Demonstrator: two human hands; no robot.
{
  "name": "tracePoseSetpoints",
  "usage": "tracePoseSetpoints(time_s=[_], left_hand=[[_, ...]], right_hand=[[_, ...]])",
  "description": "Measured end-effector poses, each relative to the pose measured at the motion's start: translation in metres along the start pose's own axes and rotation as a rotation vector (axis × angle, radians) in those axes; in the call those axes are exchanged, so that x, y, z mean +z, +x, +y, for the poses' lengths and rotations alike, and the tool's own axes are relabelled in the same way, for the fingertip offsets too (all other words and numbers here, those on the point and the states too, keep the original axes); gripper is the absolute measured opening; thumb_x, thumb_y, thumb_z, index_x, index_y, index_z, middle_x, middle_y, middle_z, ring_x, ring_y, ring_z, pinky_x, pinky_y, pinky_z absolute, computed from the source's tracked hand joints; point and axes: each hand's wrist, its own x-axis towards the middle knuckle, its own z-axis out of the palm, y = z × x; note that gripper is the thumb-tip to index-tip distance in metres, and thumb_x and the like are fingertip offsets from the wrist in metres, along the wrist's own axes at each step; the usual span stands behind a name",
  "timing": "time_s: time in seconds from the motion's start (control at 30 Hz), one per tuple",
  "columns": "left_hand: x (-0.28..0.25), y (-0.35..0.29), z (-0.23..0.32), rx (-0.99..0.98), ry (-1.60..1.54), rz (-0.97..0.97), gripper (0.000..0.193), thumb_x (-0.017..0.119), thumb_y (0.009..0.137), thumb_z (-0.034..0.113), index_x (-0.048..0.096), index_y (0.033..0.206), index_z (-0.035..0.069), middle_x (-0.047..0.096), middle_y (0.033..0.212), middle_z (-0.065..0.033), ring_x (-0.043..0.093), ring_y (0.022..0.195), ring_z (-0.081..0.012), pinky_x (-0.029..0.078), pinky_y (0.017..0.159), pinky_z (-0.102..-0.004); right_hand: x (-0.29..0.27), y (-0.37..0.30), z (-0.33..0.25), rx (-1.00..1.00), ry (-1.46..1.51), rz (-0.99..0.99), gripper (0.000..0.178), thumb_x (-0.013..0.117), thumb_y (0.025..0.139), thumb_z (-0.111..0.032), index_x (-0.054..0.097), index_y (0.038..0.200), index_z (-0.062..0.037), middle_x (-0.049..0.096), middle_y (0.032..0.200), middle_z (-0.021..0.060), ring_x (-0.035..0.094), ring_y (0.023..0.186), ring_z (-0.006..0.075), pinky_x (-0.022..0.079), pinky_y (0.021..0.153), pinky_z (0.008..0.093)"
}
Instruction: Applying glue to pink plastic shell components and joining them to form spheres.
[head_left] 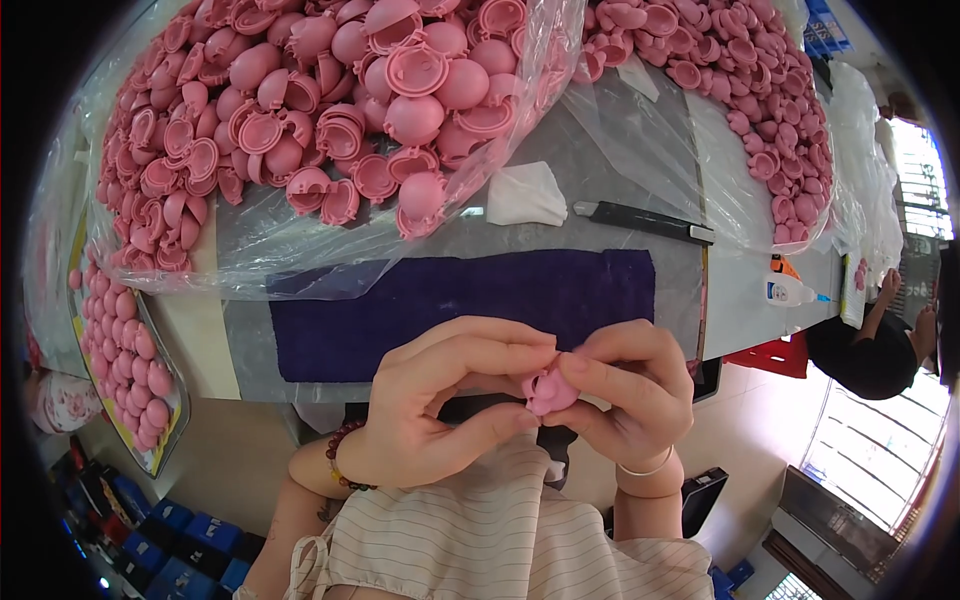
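Smooth, rounded pink plastic-looking piece is clamped in fingertips of left hand and right hand, nearside of dark-purple cloth; grey tabletop exposed along cloth's right edge.

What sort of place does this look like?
Probably a factory or workshop. Heaps of pink parts cover much of a worktable, a tray beside it holds more pink pieces, and the left hand and right hand hold a small pink piece.
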Motion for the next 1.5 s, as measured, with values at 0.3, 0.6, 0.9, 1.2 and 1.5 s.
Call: tracePoseSetpoints(time_s=[0.3,0.6,0.9,1.2,1.5], left_hand=[[0.001,0.004,-0.003,0.063,0.072,0.112,0.052,0.078,0.054,0.008,0.056,0.099,-0.007,0.059,0.094,-0.0193,0.059,0.081,-0.0199,0.047,0.072,-0.0272],[-0.010,0.005,-0.001,0.218,0.240,0.017,0.046,0.080,0.051,0.010,0.060,0.089,-0.005,0.061,0.085,-0.0181,0.059,0.076,-0.0212,0.048,0.064,-0.0262],[-0.014,0.005,-0.001,0.252,0.160,0.004,0.047,0.080,0.051,0.011,0.060,0.091,-0.005,0.061,0.086,-0.0195,0.059,0.075,-0.0213,0.048,0.063,-0.0263],[-0.010,0.004,-0.003,-0.102,-0.558,0.013,0.032,0.068,0.070,0.024,0.052,0.087,0.002,0.056,0.076,-0.0133,0.058,0.072,-0.0214,0.051,0.059,-0.0306],[-0.011,0.002,0.012,-0.352,-0.759,-0.018,0.052,0.073,0.065,0.026,0.047,0.101,-0.002,0.057,0.080,-0.0157,0.059,0.073,-0.0240,0.051,0.067,-0.0341]], right_hand=[[0.006,-0.013,-0.014,-0.113,-0.173,0.023,0.030,0.069,0.065,-0.004,0.054,0.090,-0.0061,0.048,0.073,0.0029,0.046,0.058,0.0150,0.037,0.048,0.0259],[-0.079,-0.049,0.045,-0.002,-0.595,1.018,0.029,0.057,0.074,-0.006,0.049,0.100,0.0041,0.053,0.091,0.0141,0.050,0.079,0.0197,0.042,0.070,0.0268],[-0.129,-0.065,0.087,0.627,-0.846,0.921,0.044,0.065,0.074,-0.020,0.049,0.107,0.0042,0.056,0.094,0.0112,0.053,0.080,0.0139,0.044,0.067,0.0236],[-0.077,-0.026,0.045,0.302,-0.008,0.997,0.031,0.043,0.087,-0.025,0.048,0.102,0.0012,0.058,0.089,0.0168,0.051,0.071,0.0162,0.040,0.065,0.0247],[0.000,-0.003,0.016,0.268,0.647,0.626,0.034,0.037,0.088,-0.028,0.042,0.105,0.0012,0.055,0.085,0.0226,0.044,0.064,0.0189,0.034,0.058,0.0267]])
